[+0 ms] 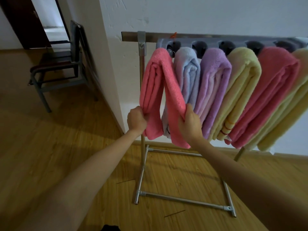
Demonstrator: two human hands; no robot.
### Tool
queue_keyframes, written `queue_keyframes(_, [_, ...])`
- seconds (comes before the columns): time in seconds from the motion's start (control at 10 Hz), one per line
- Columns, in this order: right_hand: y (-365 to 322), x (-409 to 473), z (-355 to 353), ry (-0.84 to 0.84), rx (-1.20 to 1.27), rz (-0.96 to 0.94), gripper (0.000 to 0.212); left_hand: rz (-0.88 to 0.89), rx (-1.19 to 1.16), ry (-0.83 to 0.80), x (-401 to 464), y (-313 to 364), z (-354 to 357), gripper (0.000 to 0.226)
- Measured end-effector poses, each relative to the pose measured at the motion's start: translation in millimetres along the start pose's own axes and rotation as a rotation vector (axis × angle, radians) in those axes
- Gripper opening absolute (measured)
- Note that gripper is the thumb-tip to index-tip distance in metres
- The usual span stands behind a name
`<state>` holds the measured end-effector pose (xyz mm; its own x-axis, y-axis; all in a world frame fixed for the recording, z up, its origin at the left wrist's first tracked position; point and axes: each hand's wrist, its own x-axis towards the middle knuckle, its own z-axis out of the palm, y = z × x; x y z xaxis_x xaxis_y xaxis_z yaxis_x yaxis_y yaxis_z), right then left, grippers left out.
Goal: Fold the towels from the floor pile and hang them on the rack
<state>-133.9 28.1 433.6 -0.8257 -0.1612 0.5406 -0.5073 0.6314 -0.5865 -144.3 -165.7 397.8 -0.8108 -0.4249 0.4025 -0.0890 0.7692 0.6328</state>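
Left hand (136,120) grips the pink towel's (160,77) far flap, right hand (189,124) pinches the near flap, towel draped at the rack's (141,90) left end; uneven tugging could slide it off or drag the blue towel (188,72).

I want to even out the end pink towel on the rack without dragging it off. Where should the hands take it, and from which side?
Grip the end pink towel near its two hanging lower ends, one per hand, coming from the front, as the left hand and right hand do now. It drapes over the rack in two separate folded halves, so each end can probably be tugged down on its own.
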Motion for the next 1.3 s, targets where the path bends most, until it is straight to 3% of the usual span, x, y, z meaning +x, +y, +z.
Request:
queue_keyframes(0.2, [-28,-1,37,-0.081,0.19,0.036,0.032,0.053,0.221,0.057,12,-8,-36,0.015])
queue_keyframes(0.3, [-34,11,54,-0.134,0.206,0.109,0.027,0.091,0.298,0.067,16,-9,-50,0.012])
queue_keyframes(0.4, [-29,23,64,-0.126,0.139,0.21,0.015,0.123,0.303,0.069,19,-9,-55,0.01])
queue_keyframes(0.5, [-22,29,65,-0.102,-0.019,0.292,0.019,0.136,0.287,0.082,21,-10,-50,0.011])
queue_keyframes(0.7, [-16,31,66,-0.202,-0.098,0.196,0.021,0.144,0.299,0.07,12,-3,-22,0.015])
queue_keyframes(0.8, [-10,30,66,-0.244,-0.102,0.142,0.021,0.14,0.189,0.028,2,-3,-4,0.012])
queue_keyframes(1.0, [-3,23,56,-0.475,-0.06,0.177,0.036,0.065,-0.074,-0.228,-25,-10,15,0.023])
queue_keyframes(1.1, [-3,12,43,-0.599,-0.081,0.203,0.036,0.013,-0.039,-0.391,-42,-12,11,0.029])
queue_keyframes(1.2, [5,-7,30,-0.681,-0.134,0.204,0.032,-0.08,0.02,-0.55,-64,-17,4,0.055])
queue_keyframes(1.3, [18,-31,12,-0.736,-0.197,0.17,0.042,-0.134,0.073,-0.598,-86,-15,-5,0.066])
